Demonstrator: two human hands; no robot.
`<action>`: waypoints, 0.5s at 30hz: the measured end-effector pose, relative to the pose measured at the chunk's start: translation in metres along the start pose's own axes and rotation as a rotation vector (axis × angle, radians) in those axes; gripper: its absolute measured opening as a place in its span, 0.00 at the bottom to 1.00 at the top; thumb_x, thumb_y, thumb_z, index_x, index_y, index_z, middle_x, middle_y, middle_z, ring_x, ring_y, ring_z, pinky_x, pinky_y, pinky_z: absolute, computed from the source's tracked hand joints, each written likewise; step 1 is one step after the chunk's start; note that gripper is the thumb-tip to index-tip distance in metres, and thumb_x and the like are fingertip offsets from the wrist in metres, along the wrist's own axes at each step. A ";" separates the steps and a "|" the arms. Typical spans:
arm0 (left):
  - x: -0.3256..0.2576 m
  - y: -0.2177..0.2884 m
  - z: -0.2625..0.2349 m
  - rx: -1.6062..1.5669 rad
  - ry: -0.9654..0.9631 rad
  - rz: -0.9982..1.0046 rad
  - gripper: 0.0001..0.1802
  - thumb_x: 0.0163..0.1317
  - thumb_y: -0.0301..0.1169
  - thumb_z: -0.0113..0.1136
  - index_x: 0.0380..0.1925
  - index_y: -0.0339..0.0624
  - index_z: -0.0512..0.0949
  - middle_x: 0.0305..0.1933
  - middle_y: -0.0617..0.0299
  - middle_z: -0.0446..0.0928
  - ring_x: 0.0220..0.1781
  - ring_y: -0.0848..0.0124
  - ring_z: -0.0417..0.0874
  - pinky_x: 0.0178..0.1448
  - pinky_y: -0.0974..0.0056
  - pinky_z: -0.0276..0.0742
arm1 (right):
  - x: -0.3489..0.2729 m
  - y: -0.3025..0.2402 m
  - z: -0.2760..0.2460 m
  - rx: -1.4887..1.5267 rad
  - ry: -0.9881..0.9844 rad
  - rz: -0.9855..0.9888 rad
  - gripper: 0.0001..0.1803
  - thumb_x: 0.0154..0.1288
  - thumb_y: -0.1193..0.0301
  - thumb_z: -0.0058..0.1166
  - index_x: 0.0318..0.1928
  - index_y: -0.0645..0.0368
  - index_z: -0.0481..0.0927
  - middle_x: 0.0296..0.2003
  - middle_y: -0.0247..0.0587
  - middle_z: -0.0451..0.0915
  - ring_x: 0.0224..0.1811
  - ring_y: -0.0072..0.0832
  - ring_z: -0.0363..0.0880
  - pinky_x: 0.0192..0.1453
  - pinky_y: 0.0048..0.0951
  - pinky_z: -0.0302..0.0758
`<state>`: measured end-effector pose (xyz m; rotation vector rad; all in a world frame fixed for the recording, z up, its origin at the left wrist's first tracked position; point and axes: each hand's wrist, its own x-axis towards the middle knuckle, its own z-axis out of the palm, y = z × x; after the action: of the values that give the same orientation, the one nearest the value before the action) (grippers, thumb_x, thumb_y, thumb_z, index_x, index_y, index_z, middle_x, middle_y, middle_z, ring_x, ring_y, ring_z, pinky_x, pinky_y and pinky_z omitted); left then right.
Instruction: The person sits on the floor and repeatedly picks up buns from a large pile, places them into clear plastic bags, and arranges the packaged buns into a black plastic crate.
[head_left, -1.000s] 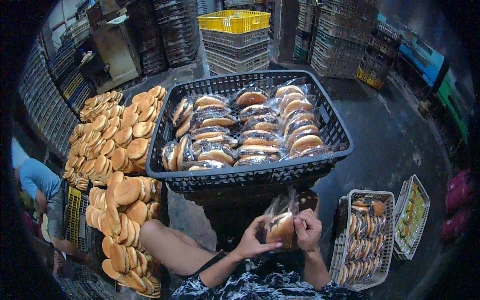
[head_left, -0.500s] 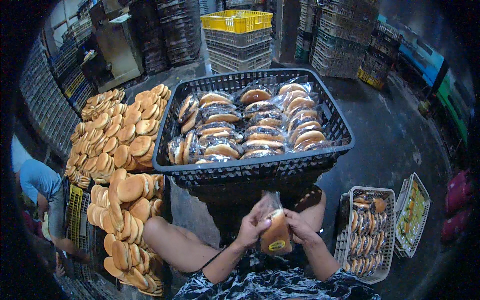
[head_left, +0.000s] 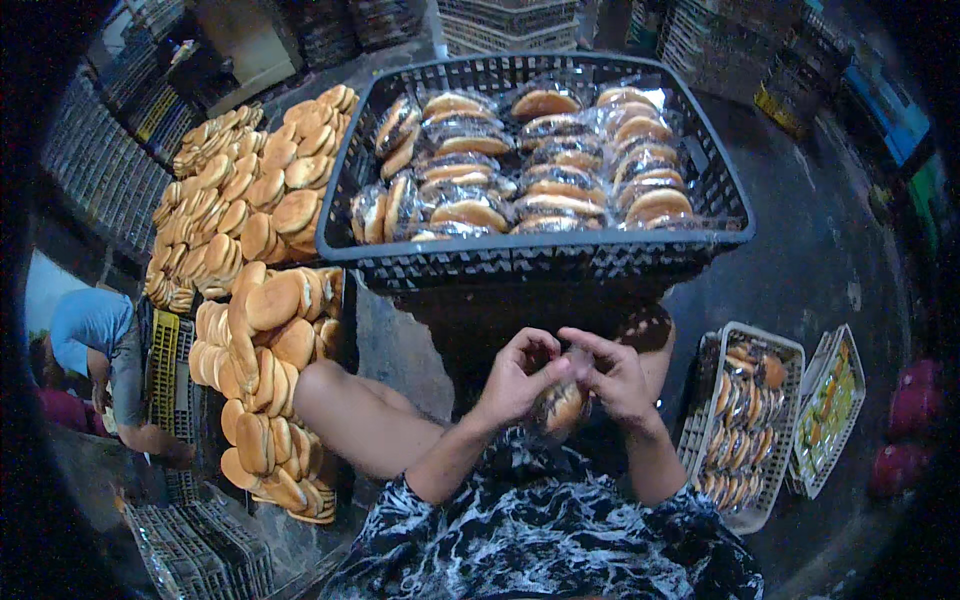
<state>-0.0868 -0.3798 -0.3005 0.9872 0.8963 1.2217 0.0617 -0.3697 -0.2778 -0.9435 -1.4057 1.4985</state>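
A bun in a clear plastic bag (head_left: 563, 408) hangs below my two hands, close in front of my patterned shirt. My left hand (head_left: 522, 380) pinches the gathered top of the bag with thumb and fingers. From the other side my right hand (head_left: 617, 382) grips the same twisted neck of plastic. The fingertips meet there and partly hide the neck. Just beyond my hands stands a large black crate (head_left: 530, 245), holding rows of bagged buns (head_left: 560, 188) with dark filling or print showing.
Piles of unbagged buns (head_left: 262, 215) lie to the left, beside my bent knee (head_left: 335, 390). A pale crate of bagged buns (head_left: 790, 440) stands at the right, near another with yellow-green packs (head_left: 832, 410). At far left a person in a blue shirt (head_left: 92, 325) bends over.
My view has tipped downward, so the crate sits higher. My hands have shifted from the bag's sides to its top, bunching the plastic, and the bun now hangs beneath them.
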 end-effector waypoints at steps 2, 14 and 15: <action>0.002 -0.005 -0.008 0.205 -0.058 0.185 0.07 0.54 0.28 0.57 0.30 0.37 0.72 0.33 0.65 0.72 0.35 0.78 0.71 0.40 0.73 0.68 | 0.006 0.007 0.000 -0.081 0.051 -0.136 0.08 0.56 0.73 0.51 0.34 0.65 0.73 0.32 0.38 0.74 0.36 0.22 0.70 0.43 0.22 0.67; -0.006 0.027 -0.013 0.730 0.058 0.183 0.13 0.51 0.24 0.56 0.39 0.37 0.71 0.26 0.54 0.74 0.28 0.64 0.78 0.31 0.67 0.72 | 0.013 0.001 0.012 -0.731 0.033 -0.304 0.08 0.51 0.76 0.50 0.34 0.63 0.75 0.28 0.44 0.72 0.33 0.41 0.70 0.39 0.36 0.69; -0.006 0.032 -0.015 0.878 0.004 0.146 0.11 0.51 0.25 0.56 0.37 0.37 0.72 0.27 0.53 0.74 0.29 0.62 0.77 0.32 0.65 0.72 | 0.012 0.004 0.014 -0.825 0.068 -0.343 0.09 0.51 0.76 0.49 0.36 0.63 0.75 0.28 0.44 0.72 0.33 0.41 0.70 0.40 0.37 0.69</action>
<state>-0.1115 -0.3815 -0.2753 1.7624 1.4278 0.9329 0.0442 -0.3638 -0.2806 -1.1300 -2.0566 0.6032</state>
